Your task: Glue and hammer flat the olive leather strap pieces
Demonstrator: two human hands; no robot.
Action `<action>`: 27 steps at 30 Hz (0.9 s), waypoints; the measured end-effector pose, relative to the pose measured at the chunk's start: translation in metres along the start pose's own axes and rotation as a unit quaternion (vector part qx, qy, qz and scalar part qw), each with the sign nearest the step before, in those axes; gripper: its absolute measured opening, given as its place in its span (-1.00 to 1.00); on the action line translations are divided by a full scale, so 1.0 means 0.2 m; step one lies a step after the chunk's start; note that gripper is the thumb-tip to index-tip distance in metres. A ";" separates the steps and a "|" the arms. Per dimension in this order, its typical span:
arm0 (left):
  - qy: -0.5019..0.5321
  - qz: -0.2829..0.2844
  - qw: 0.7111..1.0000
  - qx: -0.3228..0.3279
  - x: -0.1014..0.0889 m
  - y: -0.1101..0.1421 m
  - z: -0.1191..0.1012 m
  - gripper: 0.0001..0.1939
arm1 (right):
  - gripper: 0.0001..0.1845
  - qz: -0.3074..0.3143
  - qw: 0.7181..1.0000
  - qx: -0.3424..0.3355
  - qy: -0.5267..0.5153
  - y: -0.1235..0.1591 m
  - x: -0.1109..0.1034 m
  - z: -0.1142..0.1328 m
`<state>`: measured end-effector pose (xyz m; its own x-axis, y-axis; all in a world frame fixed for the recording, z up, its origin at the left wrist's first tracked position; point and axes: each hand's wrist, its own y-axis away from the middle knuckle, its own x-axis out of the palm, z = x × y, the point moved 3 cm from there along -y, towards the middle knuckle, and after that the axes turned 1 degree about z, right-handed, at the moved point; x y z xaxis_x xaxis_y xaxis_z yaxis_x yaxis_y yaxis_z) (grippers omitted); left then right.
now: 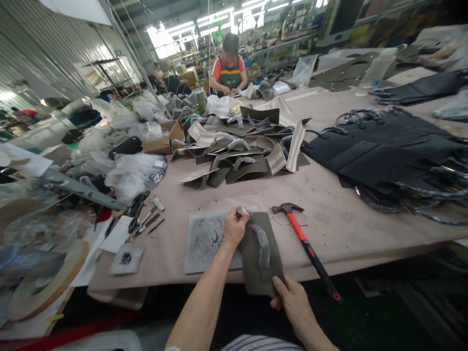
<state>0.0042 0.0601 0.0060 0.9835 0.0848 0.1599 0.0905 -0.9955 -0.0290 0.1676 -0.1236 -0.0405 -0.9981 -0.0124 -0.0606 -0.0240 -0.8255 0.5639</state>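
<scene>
The left hand (236, 226) is closed in a fist-like grip at the upper left corner of the olive-grey panel (252, 268), and a pale round-ended piece (242, 210) is held in it between thumb and fingers. Whether the panel is also gripped by that hand cannot be told. By the right hand (290, 295), the panel's lower right edge is pinched, the thumb laid on the upper face and the fingers curled beneath.

The panel is held between the two hands, its upper part over the right side of the worn grey board (204, 241) and its lower end extended past the edge of the table (171, 219). A plastic-wrapped handle (263, 248) is carried lengthwise on its upper face.

To the right of the panel, a claw hammer (303, 239) with a red and black handle is laid, its head on the table and its handle end past the edge. Beyond the board, similar panels with wrapped handles (248, 168) are heaped. Slim hand tools (148, 223) are placed left of the board, near black-handled scissors (137, 209).
</scene>
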 end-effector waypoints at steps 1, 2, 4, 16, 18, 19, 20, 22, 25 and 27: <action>0.001 0.001 1.000 0.000 0.00 0.00 0.00 -0.76 | -0.50 0.002 1.000 0.004 0.008 0.00 0.00 0.00; 0.002 0.004 1.000 0.001 0.00 0.00 0.00 -0.76 | -0.51 0.004 1.000 0.009 0.017 -0.01 -0.01 -0.01; 0.002 0.016 1.000 0.000 0.01 0.00 0.01 -0.75 | -0.53 0.004 0.999 0.007 0.040 -0.02 -0.03 0.01; -0.046 0.047 0.998 -0.024 0.04 -0.01 0.04 -0.79 | -0.59 0.056 0.990 -0.015 0.128 -0.06 -0.11 0.07; -0.057 0.050 0.997 -0.022 0.04 -0.01 0.05 -0.80 | -0.60 0.028 0.981 -0.033 0.188 -0.04 -0.15 0.08; -0.064 0.052 0.996 -0.021 0.04 -0.01 0.05 -0.81 | -0.61 0.004 0.972 -0.045 0.229 -0.04 -0.18 0.10; -0.071 0.053 0.996 -0.019 0.04 -0.01 0.05 -0.83 | -0.61 -0.025 0.961 -0.058 0.270 -0.03 -0.22 0.12; -0.089 0.050 0.995 -0.014 0.04 -0.01 0.05 -0.86 | -0.60 -0.089 0.933 -0.089 0.338 -0.02 -0.30 0.17; -0.121 0.048 0.992 -0.008 0.05 -0.02 0.04 -0.89 | -0.60 -0.179 0.878 -0.167 0.412 -0.04 -0.43 0.26; -0.140 0.050 0.989 -0.004 0.06 -0.02 0.03 -0.89 | -0.62 -0.207 0.832 -0.217 0.466 -0.08 -0.50 0.31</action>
<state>0.0173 0.0656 0.0023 0.9925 -0.0075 -0.1221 -0.0104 -0.9997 -0.0232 0.2633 -0.0742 0.0074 -0.4271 0.0595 -0.9023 -0.1304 -0.9915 -0.0037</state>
